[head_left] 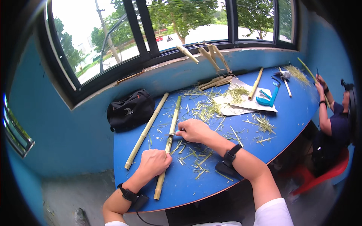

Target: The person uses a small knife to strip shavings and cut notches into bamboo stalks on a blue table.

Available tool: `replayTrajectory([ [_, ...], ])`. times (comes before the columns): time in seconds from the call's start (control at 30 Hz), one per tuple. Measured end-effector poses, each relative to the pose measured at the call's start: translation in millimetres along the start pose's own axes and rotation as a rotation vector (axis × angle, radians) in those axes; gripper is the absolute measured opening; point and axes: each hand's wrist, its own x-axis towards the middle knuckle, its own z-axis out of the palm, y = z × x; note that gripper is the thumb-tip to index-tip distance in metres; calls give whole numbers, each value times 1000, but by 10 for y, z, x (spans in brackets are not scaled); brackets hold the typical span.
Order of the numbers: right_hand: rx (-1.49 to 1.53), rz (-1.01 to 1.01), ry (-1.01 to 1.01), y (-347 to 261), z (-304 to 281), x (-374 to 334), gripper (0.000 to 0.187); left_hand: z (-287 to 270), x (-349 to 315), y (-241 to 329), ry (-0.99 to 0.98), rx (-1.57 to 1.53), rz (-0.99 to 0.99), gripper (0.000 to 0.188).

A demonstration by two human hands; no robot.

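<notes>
A long bamboo stick lies on the blue table in front of me, its upper end greener and its lower part pale. My left hand is closed round it below the middle. Higher up, my right hand grips a small knife, mostly hidden in the fist. Its short blade lies across the stick and appears to touch it. To the left, a second bamboo stick, pale all over, rests on the table beside a black bag. Green shavings are scattered right of my stick.
Toward the back right lie a paper sheet under shavings, a bamboo piece, a teal handsaw and a hammer-like tool. Cut bamboo lies below the window. At far right, another person holds a green stick.
</notes>
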Motion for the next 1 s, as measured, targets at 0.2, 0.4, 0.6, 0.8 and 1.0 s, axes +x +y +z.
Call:
replayTrajectory([
  [0.2,-146,-22,85,78,129,93,31,-27,-17,12,45,9,-8,40],
  [0.4,-175,48,163,305,-10,147,32,-36,-31,33,-44,14,-11,40],
  [0.6,-76,11,-12,-30,-111,-36,32,-45,-40,59,-42,-36,-77,38],
  [0.8,-51,-150,-152,-66,-135,-84,31,10,-45,4,24,-18,-47,37],
  [1.0,-37,-74,-152,-155,-37,-41,31,-8,-119,-35,109,-18,37,35],
])
